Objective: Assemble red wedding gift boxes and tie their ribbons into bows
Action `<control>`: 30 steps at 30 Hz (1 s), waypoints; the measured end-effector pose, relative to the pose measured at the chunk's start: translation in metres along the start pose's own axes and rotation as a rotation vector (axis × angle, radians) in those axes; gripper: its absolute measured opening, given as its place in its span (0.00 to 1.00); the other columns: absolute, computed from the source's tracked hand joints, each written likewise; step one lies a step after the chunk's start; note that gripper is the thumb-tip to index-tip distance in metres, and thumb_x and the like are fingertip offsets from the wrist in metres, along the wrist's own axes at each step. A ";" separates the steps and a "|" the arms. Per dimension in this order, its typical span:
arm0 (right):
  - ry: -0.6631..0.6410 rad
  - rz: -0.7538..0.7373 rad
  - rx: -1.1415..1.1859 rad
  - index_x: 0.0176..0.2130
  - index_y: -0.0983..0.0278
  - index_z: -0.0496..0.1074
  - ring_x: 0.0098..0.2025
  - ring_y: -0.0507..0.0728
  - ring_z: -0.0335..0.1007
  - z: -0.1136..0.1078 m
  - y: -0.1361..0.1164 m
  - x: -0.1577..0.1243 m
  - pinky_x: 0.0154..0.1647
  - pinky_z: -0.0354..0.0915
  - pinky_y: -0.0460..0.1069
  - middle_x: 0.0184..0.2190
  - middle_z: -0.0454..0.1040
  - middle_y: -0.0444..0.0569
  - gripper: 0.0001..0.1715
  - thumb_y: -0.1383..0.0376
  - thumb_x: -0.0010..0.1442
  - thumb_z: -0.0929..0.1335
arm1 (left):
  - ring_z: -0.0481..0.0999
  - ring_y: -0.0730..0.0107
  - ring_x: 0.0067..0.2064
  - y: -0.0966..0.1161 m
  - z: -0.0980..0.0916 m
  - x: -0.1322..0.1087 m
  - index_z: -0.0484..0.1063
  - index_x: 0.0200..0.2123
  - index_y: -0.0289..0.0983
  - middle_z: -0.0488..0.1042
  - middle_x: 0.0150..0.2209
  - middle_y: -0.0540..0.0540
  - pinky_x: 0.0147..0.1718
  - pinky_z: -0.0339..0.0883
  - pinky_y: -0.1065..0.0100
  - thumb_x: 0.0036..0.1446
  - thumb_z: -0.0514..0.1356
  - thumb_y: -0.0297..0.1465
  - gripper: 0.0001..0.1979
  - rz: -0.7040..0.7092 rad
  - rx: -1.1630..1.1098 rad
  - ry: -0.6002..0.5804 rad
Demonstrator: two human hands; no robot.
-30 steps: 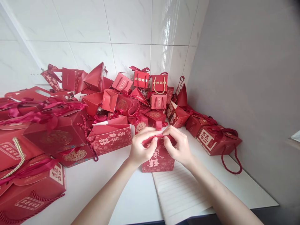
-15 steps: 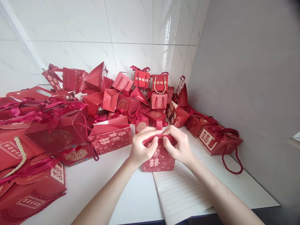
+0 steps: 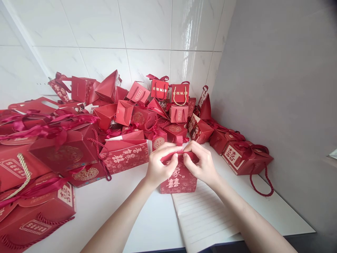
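A red gift box (image 3: pixel 184 181) with pale printed characters stands upright in front of me, partly over a lined notebook (image 3: pixel 202 218). My left hand (image 3: pixel 162 163) pinches the left part of its top edge between thumb and fingers. On the right part of the same edge, my right hand (image 3: pixel 200 161) is closed in a matching pinch. The two thumbs are close together at the middle of the top. Just behind the fingertips a red ribbon loop (image 3: pixel 179 141) sticks up. My hands hide much of the box's upper part.
Many red gift boxes are heaped along the tiled wall (image 3: pixel 147 24). A printed box (image 3: pixel 127 156) lies left of my hands, and stacked boxes (image 3: pixel 63 147) fill the far left. At right, a box with a rope handle (image 3: pixel 244 158) stands by the grey wall (image 3: pixel 276 88).
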State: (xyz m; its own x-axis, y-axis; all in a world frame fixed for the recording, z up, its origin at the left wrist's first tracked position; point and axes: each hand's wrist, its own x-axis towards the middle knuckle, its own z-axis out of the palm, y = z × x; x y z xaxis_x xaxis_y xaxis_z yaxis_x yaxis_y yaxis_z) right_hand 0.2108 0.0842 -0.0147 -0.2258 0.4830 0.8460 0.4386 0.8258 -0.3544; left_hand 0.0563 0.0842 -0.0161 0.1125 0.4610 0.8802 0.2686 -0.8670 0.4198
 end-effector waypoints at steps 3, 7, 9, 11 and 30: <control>-0.005 -0.003 0.007 0.27 0.61 0.61 0.25 0.52 0.61 0.000 0.000 0.000 0.27 0.59 0.48 0.23 0.63 0.43 0.08 0.71 0.57 0.62 | 0.77 0.70 0.36 -0.001 0.000 -0.001 0.77 0.38 0.37 0.77 0.34 0.46 0.36 0.74 0.69 0.54 0.57 0.22 0.11 0.017 -0.024 -0.004; -0.009 -0.001 0.024 0.27 0.61 0.61 0.25 0.52 0.60 0.000 0.000 -0.001 0.27 0.59 0.48 0.24 0.64 0.43 0.07 0.70 0.57 0.62 | 0.77 0.70 0.37 -0.002 0.000 -0.001 0.77 0.39 0.36 0.77 0.36 0.45 0.36 0.74 0.69 0.54 0.57 0.22 0.12 0.029 -0.028 -0.013; -0.009 0.000 0.025 0.27 0.61 0.61 0.25 0.52 0.60 0.000 0.000 -0.001 0.27 0.60 0.48 0.24 0.64 0.43 0.07 0.70 0.57 0.62 | 0.76 0.70 0.36 -0.002 0.000 -0.001 0.77 0.39 0.36 0.77 0.36 0.46 0.36 0.74 0.69 0.54 0.57 0.21 0.12 0.027 -0.025 -0.013; -0.007 -0.002 0.026 0.28 0.61 0.61 0.26 0.52 0.61 0.000 0.000 -0.001 0.28 0.60 0.48 0.24 0.64 0.43 0.07 0.70 0.57 0.62 | 0.76 0.70 0.36 -0.002 0.000 -0.001 0.76 0.39 0.36 0.76 0.35 0.46 0.36 0.74 0.69 0.54 0.57 0.21 0.12 0.031 -0.027 -0.010; -0.031 -0.006 0.049 0.29 0.62 0.62 0.27 0.52 0.61 -0.001 0.001 -0.002 0.29 0.60 0.48 0.25 0.65 0.44 0.07 0.71 0.58 0.62 | 0.74 0.72 0.32 0.000 -0.001 0.000 0.75 0.37 0.36 0.74 0.31 0.48 0.33 0.71 0.70 0.54 0.57 0.23 0.09 -0.026 -0.037 -0.051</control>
State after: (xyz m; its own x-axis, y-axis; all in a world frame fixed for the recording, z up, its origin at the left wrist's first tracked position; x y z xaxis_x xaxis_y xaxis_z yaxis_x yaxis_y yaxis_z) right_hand 0.2128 0.0837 -0.0163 -0.2555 0.4859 0.8358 0.3943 0.8417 -0.3688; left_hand 0.0550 0.0841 -0.0157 0.1550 0.4917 0.8569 0.2362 -0.8606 0.4511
